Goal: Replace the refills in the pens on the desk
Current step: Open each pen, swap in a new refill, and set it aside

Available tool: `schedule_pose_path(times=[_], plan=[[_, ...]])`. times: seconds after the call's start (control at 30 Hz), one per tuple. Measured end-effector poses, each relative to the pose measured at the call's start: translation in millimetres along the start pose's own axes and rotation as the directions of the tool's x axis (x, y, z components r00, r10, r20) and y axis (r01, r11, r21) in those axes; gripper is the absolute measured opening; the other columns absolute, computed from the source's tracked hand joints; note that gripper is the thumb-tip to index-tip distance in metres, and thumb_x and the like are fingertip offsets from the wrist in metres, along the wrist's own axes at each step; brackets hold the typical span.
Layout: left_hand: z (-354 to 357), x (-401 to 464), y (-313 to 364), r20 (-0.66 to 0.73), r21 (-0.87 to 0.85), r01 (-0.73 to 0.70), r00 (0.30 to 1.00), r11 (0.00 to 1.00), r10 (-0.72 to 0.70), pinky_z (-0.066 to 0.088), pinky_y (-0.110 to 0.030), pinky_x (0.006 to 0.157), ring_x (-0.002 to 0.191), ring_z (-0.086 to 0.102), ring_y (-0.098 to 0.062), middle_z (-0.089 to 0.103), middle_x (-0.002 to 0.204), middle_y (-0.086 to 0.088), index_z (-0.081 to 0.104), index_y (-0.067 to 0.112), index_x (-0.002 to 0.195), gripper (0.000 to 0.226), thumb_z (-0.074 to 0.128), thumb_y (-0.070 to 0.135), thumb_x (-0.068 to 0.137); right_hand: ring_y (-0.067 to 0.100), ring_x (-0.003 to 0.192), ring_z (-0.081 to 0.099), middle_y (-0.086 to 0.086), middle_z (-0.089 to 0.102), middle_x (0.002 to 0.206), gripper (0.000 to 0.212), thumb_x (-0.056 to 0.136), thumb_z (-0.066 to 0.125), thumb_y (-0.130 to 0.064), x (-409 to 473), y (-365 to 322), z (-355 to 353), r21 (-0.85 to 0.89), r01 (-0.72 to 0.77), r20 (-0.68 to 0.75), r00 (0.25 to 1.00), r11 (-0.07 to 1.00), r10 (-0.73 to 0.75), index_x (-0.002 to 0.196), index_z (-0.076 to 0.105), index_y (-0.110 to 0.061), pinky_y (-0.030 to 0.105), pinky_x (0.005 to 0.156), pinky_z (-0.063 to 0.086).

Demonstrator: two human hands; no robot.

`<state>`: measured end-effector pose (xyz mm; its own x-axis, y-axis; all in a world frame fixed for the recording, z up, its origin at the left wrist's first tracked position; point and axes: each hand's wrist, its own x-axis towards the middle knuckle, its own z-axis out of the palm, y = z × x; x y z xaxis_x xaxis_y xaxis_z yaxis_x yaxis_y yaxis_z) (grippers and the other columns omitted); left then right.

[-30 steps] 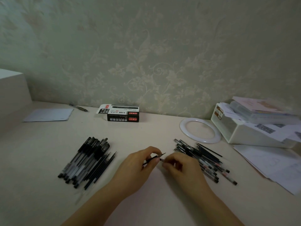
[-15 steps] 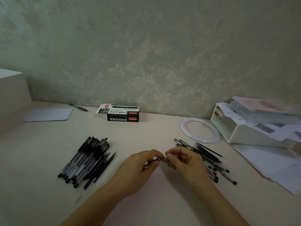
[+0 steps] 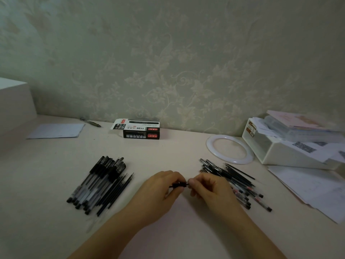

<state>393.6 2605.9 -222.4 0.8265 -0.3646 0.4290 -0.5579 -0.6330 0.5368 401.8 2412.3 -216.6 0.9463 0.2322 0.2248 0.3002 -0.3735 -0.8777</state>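
Observation:
Over the middle of the desk, my left hand (image 3: 164,186) grips a black pen (image 3: 178,184) that lies roughly level between both hands. My right hand (image 3: 207,187) pinches the pen's right end with its fingertips. Most of the pen is hidden inside my fingers. A pile of black capped pens with a few loose refills (image 3: 100,184) lies to the left. A second pile of pens and thin refills (image 3: 233,179) lies to the right, just behind my right hand.
A black and white pen box (image 3: 140,128) stands at the back by the wall. A white ring (image 3: 229,151), a white storage box (image 3: 283,152) and loose papers (image 3: 313,186) fill the right side. A paper sheet (image 3: 56,130) and a lone pen (image 3: 90,122) lie back left.
The thin refill tip that stuck out between my hands a second ago is no longer visible. My hands have closed together on the pen and my right fingertips now sit at its end.

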Motion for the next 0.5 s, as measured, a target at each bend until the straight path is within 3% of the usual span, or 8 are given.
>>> schedule_pose_path(times=[0.13,0.2,0.3,0.4,0.5], plan=[[0.5,-0.6,-0.2,-0.005,0.014,-0.017,1.0,1.0,0.017,0.045,-0.023,0.073,0.085,0.052,-0.002,0.059,0.089,0.015,0.06,0.034,0.101,0.007,0.056,0.032,0.095,0.007,0.055,0.059,-0.003,0.066,0.062,0.045,0.089,0.049,-0.056,-2.5,1.1,3.8,-0.133,0.053,-0.033,0.998,0.99,-0.058,0.066,0.065,-0.021,0.017,0.056,0.045],[0.4,-0.8,-0.7,-0.009,0.014,-0.014,1.0,1.0,0.014,0.045,-0.024,0.073,0.085,0.052,-0.002,0.059,0.089,0.016,0.059,0.035,0.101,0.008,0.056,0.032,0.094,0.001,0.059,0.059,-0.007,0.068,0.069,0.036,0.09,0.055,-0.053,-1.5,2.0,2.2,-0.125,0.053,-0.034,0.998,0.991,-0.058,0.072,0.067,-0.024,0.014,0.058,0.045],[0.0,-0.1,-1.5,-0.013,0.006,-0.009,1.0,1.0,0.009,0.046,-0.027,0.074,0.086,0.053,-0.003,0.06,0.09,0.015,0.061,0.033,0.101,0.008,0.057,0.031,0.094,0.0,0.065,0.059,-0.009,0.07,0.082,0.005,0.088,0.07,-0.032,1.8,2.1,-0.7,-0.047,0.053,0.024,0.998,0.997,-0.052,0.084,0.068,-0.03,0.015,0.063,0.047],[0.4,-0.5,-1.6,-0.005,-0.002,-0.011,1.0,1.0,0.011,0.047,-0.03,0.075,0.087,0.054,-0.006,0.061,0.091,0.014,0.061,0.033,0.101,0.009,0.057,0.031,0.094,0.002,0.061,0.056,-0.005,0.068,0.072,0.011,0.091,0.067,-0.027,0.4,3.6,0.6,-0.047,0.076,0.036,0.997,0.996,-0.074,0.08,0.066,-0.028,0.016,0.06,0.045],[1.7,-0.1,-1.1,0.01,0.006,-0.026,1.0,1.0,0.026,0.047,-0.032,0.075,0.087,0.053,-0.005,0.061,0.092,0.013,0.061,0.032,0.103,0.009,0.057,0.031,0.094,-0.001,0.052,0.051,-0.008,0.061,0.058,0.031,0.093,0.059,-0.043,-2.0,4.0,3.8,-0.111,0.071,0.009,0.997,0.991,-0.071,0.07,0.063,-0.023,0.012,0.054,0.039]])
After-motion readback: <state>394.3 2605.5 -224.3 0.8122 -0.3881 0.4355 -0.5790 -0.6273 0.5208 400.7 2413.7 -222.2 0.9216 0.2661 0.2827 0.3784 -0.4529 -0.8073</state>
